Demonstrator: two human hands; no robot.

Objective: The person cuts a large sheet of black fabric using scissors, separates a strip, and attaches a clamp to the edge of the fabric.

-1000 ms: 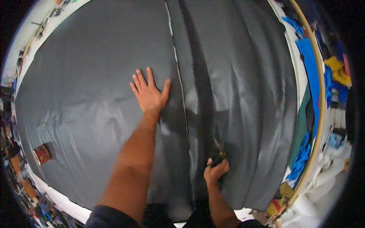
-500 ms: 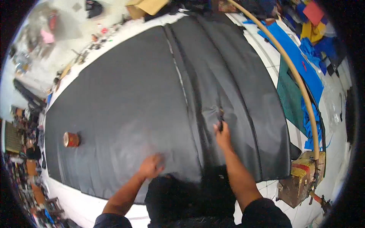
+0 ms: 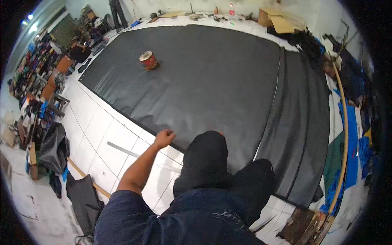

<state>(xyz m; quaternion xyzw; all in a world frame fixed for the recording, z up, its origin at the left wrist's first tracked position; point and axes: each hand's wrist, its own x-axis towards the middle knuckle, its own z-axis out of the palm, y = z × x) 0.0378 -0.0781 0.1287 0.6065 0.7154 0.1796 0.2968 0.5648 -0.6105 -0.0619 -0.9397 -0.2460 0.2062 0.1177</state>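
Note:
My left hand point(image 3: 165, 139) hangs over the near edge of a large black sheet point(image 3: 212, 77), its fingers loosely bent and apart with nothing in them. My right hand is out of sight behind my body and raised knee. The sheet lies spread over the floor, with a long seam and raised folds along its right part. A red can point(image 3: 148, 60) with a pale top stands on the sheet, well beyond my left hand.
White floor tiles point(image 3: 92, 134) border the sheet. A curved wooden strip point(image 3: 345, 122) and blue cloth point(image 3: 350, 147) lie at the right. An open cardboard box point(image 3: 277, 20) stands at the back. Piled goods and a small stool point(image 3: 58, 104) are at the left.
My view has swung to the left, and my body is turned that way. The right hand, which held a dark-handled tool over the folds, has gone out of sight.

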